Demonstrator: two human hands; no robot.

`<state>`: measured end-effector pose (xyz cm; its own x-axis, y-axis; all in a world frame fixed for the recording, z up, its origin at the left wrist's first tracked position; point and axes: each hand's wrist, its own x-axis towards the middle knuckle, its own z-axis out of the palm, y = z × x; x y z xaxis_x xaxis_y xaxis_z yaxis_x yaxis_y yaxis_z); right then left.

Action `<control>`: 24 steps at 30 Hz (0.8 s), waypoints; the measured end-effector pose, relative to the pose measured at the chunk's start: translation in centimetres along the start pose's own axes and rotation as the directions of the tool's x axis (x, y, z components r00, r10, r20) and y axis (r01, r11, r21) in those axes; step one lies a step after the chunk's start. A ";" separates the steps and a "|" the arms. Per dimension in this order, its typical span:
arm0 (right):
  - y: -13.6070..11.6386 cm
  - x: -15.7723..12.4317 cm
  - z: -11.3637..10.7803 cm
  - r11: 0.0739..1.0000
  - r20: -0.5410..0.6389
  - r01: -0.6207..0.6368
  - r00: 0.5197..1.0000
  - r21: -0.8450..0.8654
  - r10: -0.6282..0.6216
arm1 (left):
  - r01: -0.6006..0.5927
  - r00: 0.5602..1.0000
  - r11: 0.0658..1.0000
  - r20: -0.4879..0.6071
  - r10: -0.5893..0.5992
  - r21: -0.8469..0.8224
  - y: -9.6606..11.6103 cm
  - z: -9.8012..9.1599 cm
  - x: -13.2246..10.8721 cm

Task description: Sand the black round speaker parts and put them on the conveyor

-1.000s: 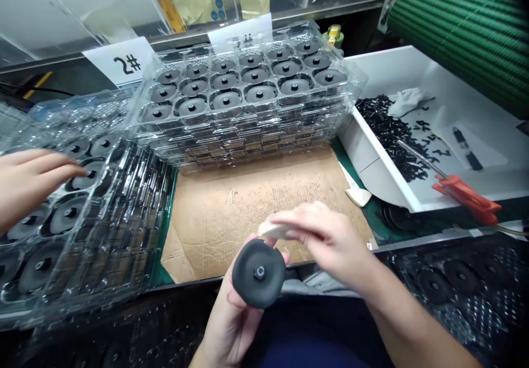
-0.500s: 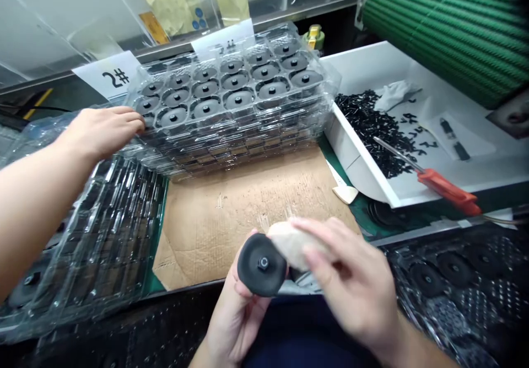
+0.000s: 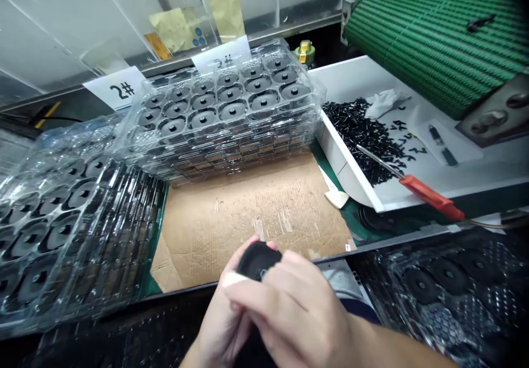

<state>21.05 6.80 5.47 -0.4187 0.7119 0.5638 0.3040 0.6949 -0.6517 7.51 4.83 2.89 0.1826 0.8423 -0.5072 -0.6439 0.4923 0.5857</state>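
Low in the middle, my left hand [image 3: 223, 313] is closed around a round black disc [image 3: 257, 259] with a small raised hub at its centre. My right hand [image 3: 301, 307] bends over the disc, fingers closed on a whitish wiping pad. Only a pale edge of the white pad [image 3: 234, 279] shows past my right fingers, at the disc's near side. My right hand hides much of the disc and its hub. Beneath and beyond both hands lies a sheet of brown cardboard [image 3: 231, 214].
Stacked clear plastic trays [image 3: 223, 131] with black discs stand behind the cardboard; another tray stack [image 3: 82, 219] is at left. At right, a white bin [image 3: 351, 169] holds small black parts [image 3: 363, 136], with a red-handled screwdriver [image 3: 430, 196] across its edge. A green conveyor [image 3: 438, 32] is beyond.
Another person's arm, which was touching the trays at left, has left the view. My right hand has moved left and down over the disc with the white pad.
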 end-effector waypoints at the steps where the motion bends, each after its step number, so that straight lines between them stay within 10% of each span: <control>1: 0.1 -0.7 -0.3 1.000 0.047 -0.022 0.999 0.006 0.022 | -0.005 1.000 1.000 0.018 0.005 -0.026 0.0 -0.5 0.0; 9: 2.1 -1.2 -1.6 0.975 0.076 -0.223 0.972 0.010 0.222 | 0.044 0.982 0.985 0.190 -0.012 -0.165 0.1 -2.5 -0.9; 19: 9.2 -8.2 5.5 0.812 0.107 -0.584 0.808 0.010 0.579 | 0.099 0.965 0.951 0.263 -0.019 -0.293 0.7 -4.3 -2.1; 24: 5.5 -4.3 3.1 0.799 0.014 -0.601 0.799 -0.004 0.601 | 0.107 0.970 0.957 0.239 -0.041 -0.270 1.0 -5.4 -2.6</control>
<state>21.88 7.25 -2.10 -0.1637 0.9852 0.0511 0.4983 0.1273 -0.8576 2.43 1.98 1.37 0.3811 0.8496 -0.3645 -0.7973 0.5017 0.3356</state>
